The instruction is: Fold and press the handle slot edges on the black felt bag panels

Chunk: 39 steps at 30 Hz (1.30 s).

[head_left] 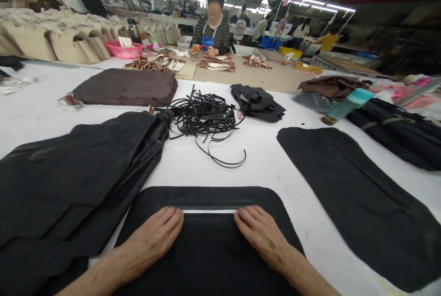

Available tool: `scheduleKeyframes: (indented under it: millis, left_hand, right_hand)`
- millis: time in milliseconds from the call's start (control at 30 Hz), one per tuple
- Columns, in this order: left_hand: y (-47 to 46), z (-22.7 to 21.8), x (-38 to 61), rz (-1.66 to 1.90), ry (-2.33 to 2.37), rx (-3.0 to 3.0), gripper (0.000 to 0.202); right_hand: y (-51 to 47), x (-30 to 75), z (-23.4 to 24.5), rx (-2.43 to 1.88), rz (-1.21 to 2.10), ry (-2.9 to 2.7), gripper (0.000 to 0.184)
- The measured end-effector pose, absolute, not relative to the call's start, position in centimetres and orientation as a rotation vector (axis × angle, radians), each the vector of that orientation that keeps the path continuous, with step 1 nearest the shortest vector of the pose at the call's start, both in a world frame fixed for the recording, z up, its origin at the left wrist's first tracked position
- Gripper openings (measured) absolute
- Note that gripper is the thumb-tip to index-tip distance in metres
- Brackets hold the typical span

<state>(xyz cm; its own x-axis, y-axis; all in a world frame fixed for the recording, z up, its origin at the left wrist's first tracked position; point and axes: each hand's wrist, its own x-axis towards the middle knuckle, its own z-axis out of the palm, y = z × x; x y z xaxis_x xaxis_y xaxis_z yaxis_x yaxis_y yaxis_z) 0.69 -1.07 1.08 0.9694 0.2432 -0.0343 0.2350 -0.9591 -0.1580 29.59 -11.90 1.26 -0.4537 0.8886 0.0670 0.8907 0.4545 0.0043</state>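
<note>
A black fabric panel with rounded corners lies flat at the front of the table. Across its upper part runs a narrow white strip; I cannot tell whether it is a tape or a slot with the table showing through. My left hand is at the strip's left end, fingers together and bent down onto the fabric. At the right end my right hand mirrors it, its fingers also closed against the panel. Both thumbs are hidden beneath the hands.
Black fabric is piled at left, and a stack of black panels lies right. Beyond are a tangle of black strips, a brown stack and a bottle. A co-worker sits across the table.
</note>
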Motion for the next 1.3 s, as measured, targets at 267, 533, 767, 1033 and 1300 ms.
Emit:
scheduleKeyframes:
  millis: [267,533,767,1033,1300]
  left_hand:
    - [-0.6,0.6,-2.2,-0.152,-0.387,-2.894,0.056]
    - [-1.2,-1.4,-2.3,-0.226,-0.728,-2.940,0.052]
    - [-0.9,-0.7,-2.2,-0.123,-0.710,-2.844,0.055]
    - [-0.6,-0.3,-2.6,-0.152,-0.890,-2.916,0.067]
    - [-0.1,1.4,-4.1,-0.589,-1.224,-3.099,0.050]
  right_hand:
    - [-14.2,32.0,1.5,-1.759,-0.226,-2.538,0.028]
    - [-15.7,32.7,0.8,-2.008,-0.134,-2.115,0.037]
    - [-15.6,31.9,1.2,-2.027,-0.064,-2.220,0.044]
    - [-15.5,32.1,0.1,-2.074,-0.151,-2.159,0.046]
    - [-14.6,34.0,0.5,-1.976,-0.474,-2.096,0.030]
